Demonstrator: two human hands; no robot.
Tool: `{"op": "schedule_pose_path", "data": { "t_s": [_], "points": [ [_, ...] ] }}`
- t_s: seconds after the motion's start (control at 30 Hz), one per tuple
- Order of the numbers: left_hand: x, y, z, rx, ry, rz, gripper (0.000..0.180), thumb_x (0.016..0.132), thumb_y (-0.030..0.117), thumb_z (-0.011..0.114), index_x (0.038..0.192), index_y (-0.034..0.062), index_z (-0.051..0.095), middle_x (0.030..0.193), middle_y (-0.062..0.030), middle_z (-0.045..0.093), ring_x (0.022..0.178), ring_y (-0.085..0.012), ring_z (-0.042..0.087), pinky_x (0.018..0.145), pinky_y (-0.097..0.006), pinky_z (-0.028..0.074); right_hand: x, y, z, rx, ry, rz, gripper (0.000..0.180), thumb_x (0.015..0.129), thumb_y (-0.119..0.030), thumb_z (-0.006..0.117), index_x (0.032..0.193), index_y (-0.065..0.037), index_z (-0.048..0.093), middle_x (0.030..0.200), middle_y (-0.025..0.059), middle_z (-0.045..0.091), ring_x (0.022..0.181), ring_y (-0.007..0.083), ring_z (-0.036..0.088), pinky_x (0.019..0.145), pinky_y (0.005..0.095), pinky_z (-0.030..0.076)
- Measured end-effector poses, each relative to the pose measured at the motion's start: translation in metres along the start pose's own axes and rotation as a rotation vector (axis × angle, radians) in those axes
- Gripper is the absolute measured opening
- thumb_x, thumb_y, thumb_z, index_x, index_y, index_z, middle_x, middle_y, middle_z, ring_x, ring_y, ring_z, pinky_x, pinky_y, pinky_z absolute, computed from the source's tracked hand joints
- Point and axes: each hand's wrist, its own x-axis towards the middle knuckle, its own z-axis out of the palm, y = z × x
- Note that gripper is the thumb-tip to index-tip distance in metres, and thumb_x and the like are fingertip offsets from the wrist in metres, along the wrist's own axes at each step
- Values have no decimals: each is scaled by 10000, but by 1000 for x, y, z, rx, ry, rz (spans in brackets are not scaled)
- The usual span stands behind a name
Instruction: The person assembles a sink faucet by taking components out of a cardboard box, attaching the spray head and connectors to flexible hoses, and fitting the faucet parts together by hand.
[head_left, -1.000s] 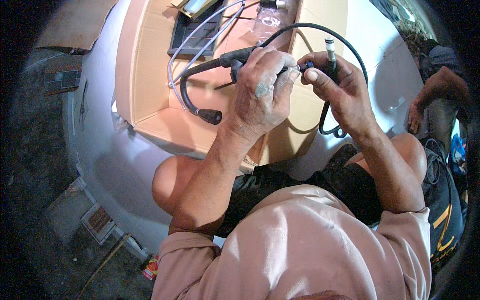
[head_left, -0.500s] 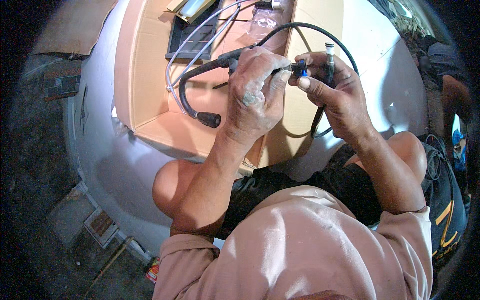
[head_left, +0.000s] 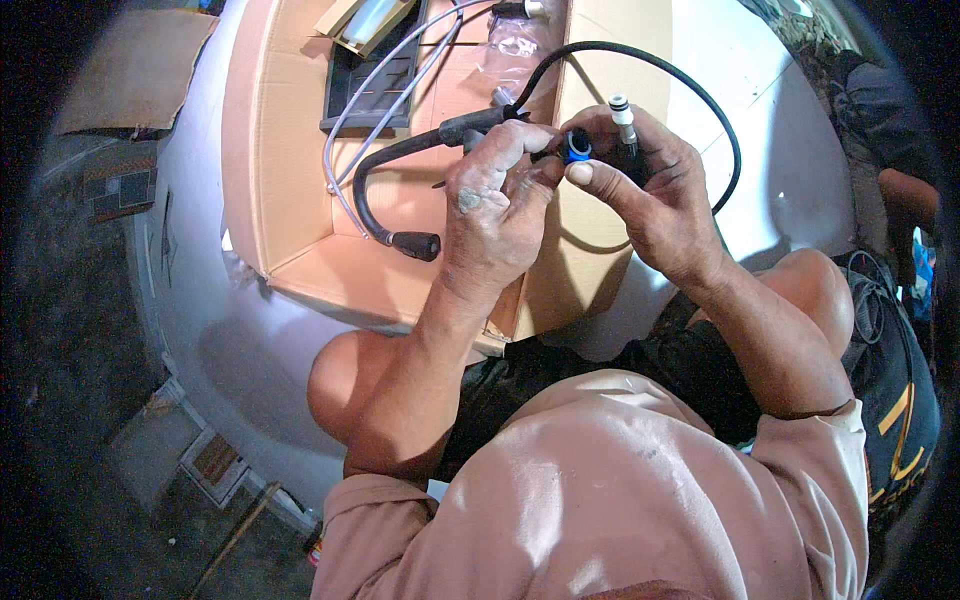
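Note:
My right hand (head_left: 665, 200) holds a small blue-and-black ring-shaped fitting (head_left: 577, 147) between thumb and fingers, its round opening facing up. A hose end with a white ringed tip (head_left: 622, 115) also sticks up from between the right fingers. Closed in a pinch, my left hand (head_left: 500, 205) meets the fitting's left side; a small dark piece at its fingertips is mostly hidden. Behind the left hand, a thick black bent hose (head_left: 370, 185) ends in a black nozzle-like end (head_left: 415, 246). From its upper end a thinner black hose (head_left: 690, 75) loops to the right, behind my right hand.
An open cardboard box (head_left: 300, 270) stands before my knees. In it are a dark slotted tray (head_left: 370, 85), pale grey tubing (head_left: 385, 95), clear plastic bags (head_left: 515, 45) and a small carton (head_left: 350, 35). A black bag (head_left: 895, 420) lies at my right; another person's arm (head_left: 905, 195) shows at far right.
Both hands have shifted slightly left. The fitting has turned, so its opening now shows. The white hose tip has tilted and moved left in my right hand.

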Motion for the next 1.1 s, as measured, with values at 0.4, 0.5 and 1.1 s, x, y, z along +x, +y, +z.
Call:
{"op": "schedule_pose_path", "data": {
  "t_s": [0.4,0.5,1.1],
  "points": [
    [-2,-24,10,48,66,72,342,766,-118,502,1074,-10,606,932,-160,640,941,-298,649,872,-394,507,5,-16,10,-39,94,321,338,883,-106,763,1196,-14,675,993,18,706,754,59,579,632,201,426],
    [-1,-20,14,18,132,181,356,772,-142,480,1080,4,583,965,-176,646,932,-395,634,850,-453,495,4,-17,7,48,108,270,366,913,-123,720,1251,-3,645,888,-13,643,647,37,467,555,196,333],
    [-20,-18,18,206,16,253,300,882,199,630,1104,5,570,1010,-196,524,985,-376,525,883,-499,427,24,-7,1,163,195,349,447,1084,-259,447,1426,28,472,804,-20,506,637,63,390,552,219,312]
  ]
}}
